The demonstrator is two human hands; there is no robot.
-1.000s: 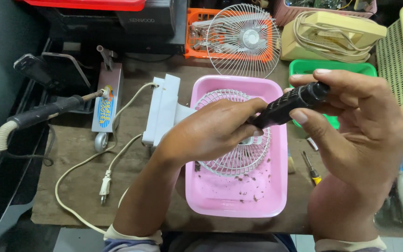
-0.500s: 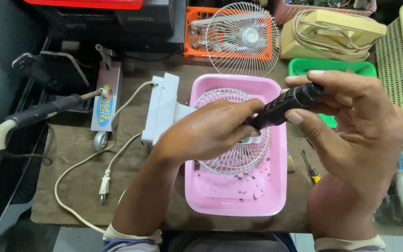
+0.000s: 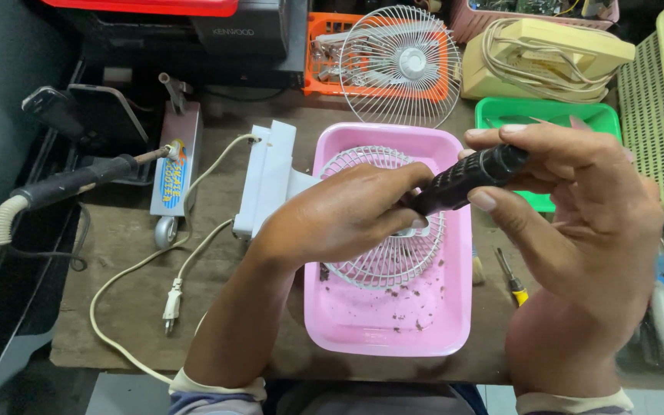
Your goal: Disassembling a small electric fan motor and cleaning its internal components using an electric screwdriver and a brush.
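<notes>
Black tool handle (image 3: 466, 179) was gripped by right hand (image 3: 578, 223) and pinched at its lower end by left hand (image 3: 340, 215), above the white fan cage (image 3: 386, 265) in the pink tray (image 3: 393, 330). Fan base (image 3: 270, 177) sat left of hands, screwdriver (image 3: 512, 278) and green tray (image 3: 578, 115) right. Loose grille (image 3: 401, 65) stood behind; bare bench lay left, around the cord (image 3: 128, 280).

left hand (image 3: 340, 219): palm down, fingers curled, forearm angled inward | right hand (image 3: 578, 223): raised, fingers pinched closed
</notes>
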